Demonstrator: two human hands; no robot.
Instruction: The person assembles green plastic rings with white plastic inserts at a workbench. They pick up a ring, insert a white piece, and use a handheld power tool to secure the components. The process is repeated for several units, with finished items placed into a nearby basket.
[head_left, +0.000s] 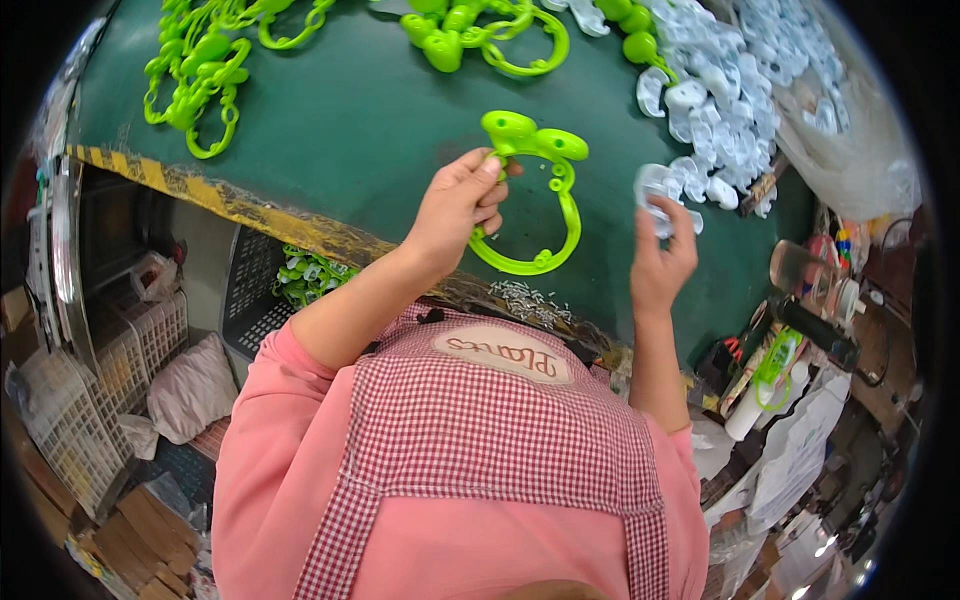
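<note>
My left hand point(460, 205) holds a bright green plastic part point(545, 190), a round head with two lobes and a curved open ring hanging below it, above the green table point(360, 120). To its right, my right hand point(660, 260) pinches a small white plastic piece point(655, 190) between its fingertips. Both hands hover just past the near table edge, a short gap apart. My pink sleeves and checked apron fill the lower middle of the view.
A heap of white plastic pieces point(740, 90) lies at the table's right. More green ring parts point(200, 70) lie far left, with others point(480, 35) at the top middle. A yellow-striped table edge point(200, 190), a crate of green parts point(305, 275) below, small screws point(525, 300).
</note>
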